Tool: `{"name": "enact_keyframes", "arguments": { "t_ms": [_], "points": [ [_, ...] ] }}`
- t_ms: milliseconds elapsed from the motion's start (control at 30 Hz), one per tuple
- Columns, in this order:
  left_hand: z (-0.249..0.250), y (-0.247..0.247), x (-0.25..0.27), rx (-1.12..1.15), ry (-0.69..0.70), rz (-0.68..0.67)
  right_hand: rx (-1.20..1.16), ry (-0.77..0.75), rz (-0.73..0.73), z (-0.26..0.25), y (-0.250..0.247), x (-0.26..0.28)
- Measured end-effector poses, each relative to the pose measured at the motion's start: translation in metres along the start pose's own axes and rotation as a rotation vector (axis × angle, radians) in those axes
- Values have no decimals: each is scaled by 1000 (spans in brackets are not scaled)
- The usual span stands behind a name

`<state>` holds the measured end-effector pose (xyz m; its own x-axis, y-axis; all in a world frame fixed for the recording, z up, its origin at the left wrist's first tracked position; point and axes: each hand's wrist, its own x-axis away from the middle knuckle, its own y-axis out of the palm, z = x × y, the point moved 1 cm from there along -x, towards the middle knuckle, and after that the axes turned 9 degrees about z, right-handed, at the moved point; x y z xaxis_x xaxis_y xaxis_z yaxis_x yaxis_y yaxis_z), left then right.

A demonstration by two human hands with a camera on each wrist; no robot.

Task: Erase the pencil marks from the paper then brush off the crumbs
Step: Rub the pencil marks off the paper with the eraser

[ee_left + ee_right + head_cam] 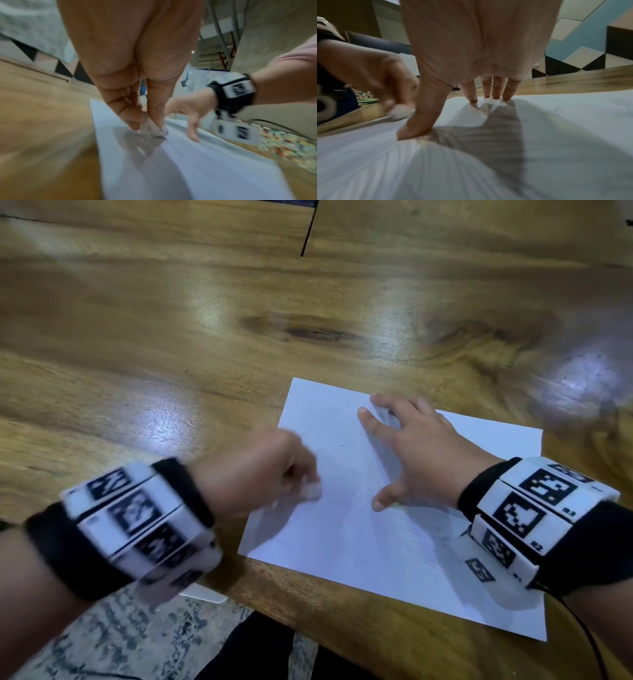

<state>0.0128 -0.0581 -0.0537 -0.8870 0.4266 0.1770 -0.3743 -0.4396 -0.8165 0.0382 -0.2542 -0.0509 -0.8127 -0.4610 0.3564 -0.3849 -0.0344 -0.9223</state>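
Observation:
A white sheet of paper (394, 542) lies on the wooden table (171, 337) near its front edge, with faint pencil lines and a few dark crumbs (356, 436) on it. My left hand (270, 470) pinches a small white eraser (313, 491) against the sheet's left part; the hand is motion-blurred. The eraser (152, 128) sits between thumb and fingers in the left wrist view. My right hand (411, 446) presses the paper down with spread straight fingers (494, 92) and thumb (412, 129).
The table's front edge (308, 590) runs just below the paper, with patterned floor (137, 638) beyond it. A seam between table boards (308, 231) shows at the far top. A black cable (589, 635) trails from the right wristband.

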Motion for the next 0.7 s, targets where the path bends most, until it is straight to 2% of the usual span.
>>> {"name": "enact_keyframes", "arguments": {
  "t_ms": [67, 133, 233, 300, 500, 567, 633, 700],
  "points": [
    [3, -2, -20, -34, -1, 83, 8, 0, 1, 0, -1, 0],
    [2, 4, -12, -46, 40, 85, 9, -6, 0, 0, -1, 0],
    [0, 15, 31, 14, 67, -111, -1, -8, 3, 0, -1, 1],
    [-2, 17, 43, 52, 46, -184, -10, -4, 1, 1, 0, 1],
    [8, 14, 5, 34, 93, 15, 5, -11, 10, 1, 1, 0],
    [9, 20, 19, 29, 130, -36, 4, -13, 8, 2, 1, -1],
    [6, 24, 39, 53, 96, -150, -2, -13, 4, 2, 1, -1],
    [4, 19, 40, 97, 65, -174, -7, -11, 6, 2, 2, -1]
  ]
}}
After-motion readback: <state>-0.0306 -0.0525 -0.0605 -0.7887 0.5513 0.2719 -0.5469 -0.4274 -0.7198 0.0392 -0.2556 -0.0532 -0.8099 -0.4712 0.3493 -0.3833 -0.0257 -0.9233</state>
